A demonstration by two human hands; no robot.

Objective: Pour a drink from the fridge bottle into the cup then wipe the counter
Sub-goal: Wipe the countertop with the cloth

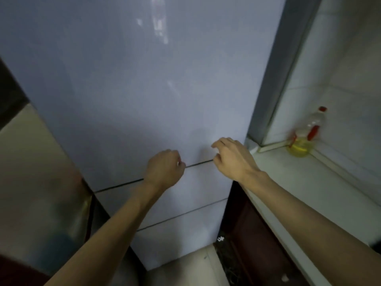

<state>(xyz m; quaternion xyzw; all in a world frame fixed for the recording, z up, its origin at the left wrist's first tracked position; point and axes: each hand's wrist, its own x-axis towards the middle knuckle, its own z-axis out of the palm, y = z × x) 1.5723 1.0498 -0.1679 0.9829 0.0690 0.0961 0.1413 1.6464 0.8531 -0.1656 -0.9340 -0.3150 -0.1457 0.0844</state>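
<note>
Pale blue-grey fridge door (134,89) closed, fills view straight ahead. Fridge bottle not visible; judged to be behind this door, beyond both hands. Cup not in view. Left hand (165,168) clenched, knuckles at seam (199,163) under door, fingertips hidden; seems hooked on lower door edge. Seam runs left to right, rising toward right. Right hand (233,157) loosely bent, grasping nothing, fingertips close to door just above seam, near its right edge. Further right: white counter (309,182), oil bottle (307,137) in corner.
</note>
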